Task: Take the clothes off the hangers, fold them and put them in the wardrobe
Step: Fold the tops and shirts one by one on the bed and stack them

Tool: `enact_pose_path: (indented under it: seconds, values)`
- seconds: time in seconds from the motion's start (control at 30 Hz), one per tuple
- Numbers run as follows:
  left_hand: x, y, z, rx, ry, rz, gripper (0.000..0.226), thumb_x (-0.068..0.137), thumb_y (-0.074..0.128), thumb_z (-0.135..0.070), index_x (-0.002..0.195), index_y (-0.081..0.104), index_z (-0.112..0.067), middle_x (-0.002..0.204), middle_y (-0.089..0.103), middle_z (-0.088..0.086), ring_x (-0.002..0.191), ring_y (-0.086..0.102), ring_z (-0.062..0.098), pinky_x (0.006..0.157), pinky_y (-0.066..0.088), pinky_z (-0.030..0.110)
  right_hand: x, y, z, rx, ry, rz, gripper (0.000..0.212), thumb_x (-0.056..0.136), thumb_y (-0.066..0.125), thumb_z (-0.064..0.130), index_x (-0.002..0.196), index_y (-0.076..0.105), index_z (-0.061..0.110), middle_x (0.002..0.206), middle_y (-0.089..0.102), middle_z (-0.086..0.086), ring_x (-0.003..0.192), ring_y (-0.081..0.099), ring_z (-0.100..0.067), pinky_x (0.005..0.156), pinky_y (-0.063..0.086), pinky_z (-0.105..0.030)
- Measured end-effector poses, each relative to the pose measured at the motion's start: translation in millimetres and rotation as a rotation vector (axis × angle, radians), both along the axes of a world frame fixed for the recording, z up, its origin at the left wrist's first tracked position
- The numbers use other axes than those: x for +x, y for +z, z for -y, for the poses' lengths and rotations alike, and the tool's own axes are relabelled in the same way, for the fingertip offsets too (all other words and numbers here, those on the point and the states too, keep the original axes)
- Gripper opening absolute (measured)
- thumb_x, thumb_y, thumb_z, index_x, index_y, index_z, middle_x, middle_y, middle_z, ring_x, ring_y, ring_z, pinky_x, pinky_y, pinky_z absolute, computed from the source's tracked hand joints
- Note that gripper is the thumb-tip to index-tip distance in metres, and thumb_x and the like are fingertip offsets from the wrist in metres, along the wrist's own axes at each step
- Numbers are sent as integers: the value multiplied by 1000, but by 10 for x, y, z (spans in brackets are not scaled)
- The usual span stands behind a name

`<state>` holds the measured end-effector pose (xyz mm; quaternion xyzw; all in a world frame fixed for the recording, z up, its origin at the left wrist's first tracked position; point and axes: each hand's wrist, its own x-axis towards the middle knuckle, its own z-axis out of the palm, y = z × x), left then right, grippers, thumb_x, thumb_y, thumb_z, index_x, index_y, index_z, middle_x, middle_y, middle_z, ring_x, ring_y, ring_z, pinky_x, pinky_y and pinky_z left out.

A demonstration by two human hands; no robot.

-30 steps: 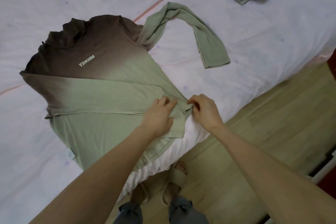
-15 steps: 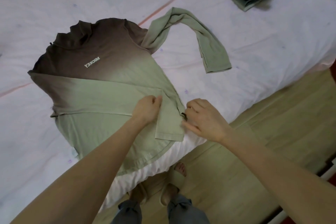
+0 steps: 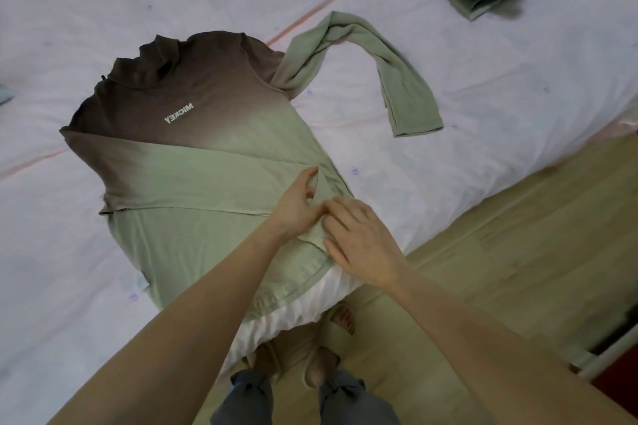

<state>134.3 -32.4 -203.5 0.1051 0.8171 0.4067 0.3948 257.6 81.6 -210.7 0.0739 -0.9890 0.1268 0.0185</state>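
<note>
Shirt [image 3: 193, 162] lies flat on bed [image 3: 483, 107], centre-left of frame. Head view: vs 0.5 s ago both hands closed in at lower centre; left hand [image 3: 297, 203] pinches folded sleeve cuff, right hand [image 3: 362, 241] spread, pressing it. Other sleeve [image 3: 397, 86] unfolded, so folding abt halfway.

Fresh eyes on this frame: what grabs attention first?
The brown-to-green long-sleeved top spread on the white bed, one sleeve folded across its body, the other sleeve flung out to the right. Both hands meet at the folded cuff near the bed's edge: left hand, right hand.
</note>
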Motion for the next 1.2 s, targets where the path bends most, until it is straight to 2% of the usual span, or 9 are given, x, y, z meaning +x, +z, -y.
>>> enact_pose_path:
  seconds: [0.17, 0.33, 0.5, 0.67, 0.8, 0.9, 1.03, 1.13, 1.2]
  values:
    - [-70, -79, 124, -142, -279, -308, 65, 91, 53, -5, 151, 29, -14, 146, 47, 7, 130, 48, 24, 106, 39, 32, 165, -163, -162, 58, 225, 242, 51, 96, 34, 40, 136, 54, 15, 146, 46, -14, 134, 46, -29, 111, 34, -41]
    - [-254, -44, 137, -296, -493, -450, 55, 99, 43, -21, 151, 25, -22, 140, 44, 4, 125, 46, 25, 91, 47, 42, 67, -22, -195, 95, 236, 210, 43, 97, 36, 39, 113, 70, 19, 129, 62, -8, 117, 60, -25, 103, 46, -38]
    - [-790, 234, 82, -342, -461, -457, 54, 94, 49, -19, 146, 34, -17, 134, 44, 8, 122, 48, 28, 89, 46, 40, -534, 397, -257, -95, -125, 177, 40, 96, 35, 32, 84, 66, 11, 83, 62, -5, 73, 58, -26, 73, 47, -39]
    - [-1691, 530, -28, -337, -398, -476, 40, 93, 50, -22, 133, 49, -17, 129, 55, 7, 118, 53, 28, 94, 45, 39, -1499, 569, -812, -257, -641, 340, 29, 97, 49, 21, 121, 58, 6, 118, 62, -13, 106, 58, -31, 90, 45, -40]
    - [-2025, 518, -169, -335, -374, -505, 22, 89, 53, -26, 106, 58, -14, 104, 61, 6, 100, 58, 29, 80, 49, 41, -2084, 522, -1297, -242, -798, 367, 32, 94, 52, 19, 123, 52, 5, 122, 58, -15, 111, 54, -33, 88, 43, -36]
    - [-2107, 472, -418, -278, -287, -431, 16, 88, 57, -22, 101, 59, -13, 100, 62, 4, 96, 59, 26, 77, 46, 34, -2368, 451, -1683, -107, -832, 385, 27, 94, 49, 15, 118, 48, 3, 117, 54, -17, 107, 51, -35, 81, 40, -39]
    - [-2128, 448, -832, -152, 14, -209, 37, 92, 59, -20, 128, 58, -10, 120, 63, 3, 112, 59, 20, 96, 42, 27, -2478, 237, -2164, -289, -925, 556, 30, 91, 54, 15, 118, 48, 4, 113, 55, -14, 106, 55, -33, 79, 43, -35]
    - [-2099, 404, -1231, -85, 240, 11, 33, 93, 59, -22, 121, 62, -3, 112, 66, 13, 90, 60, 18, 83, 49, 28, -2475, 231, -2395, -483, -817, 611, 5, 87, 61, 9, 84, 60, 13, 84, 59, -3, 85, 56, -25, 68, 40, -27]
    - [-2040, 466, -1514, 27, 431, 310, 28, 95, 59, -31, 111, 62, -9, 105, 66, 10, 88, 59, 18, 85, 50, 32, -2513, 395, -2396, -689, -698, 562, 24, 85, 64, 9, 68, 53, 21, 66, 50, 5, 67, 48, -17, 59, 36, -25]
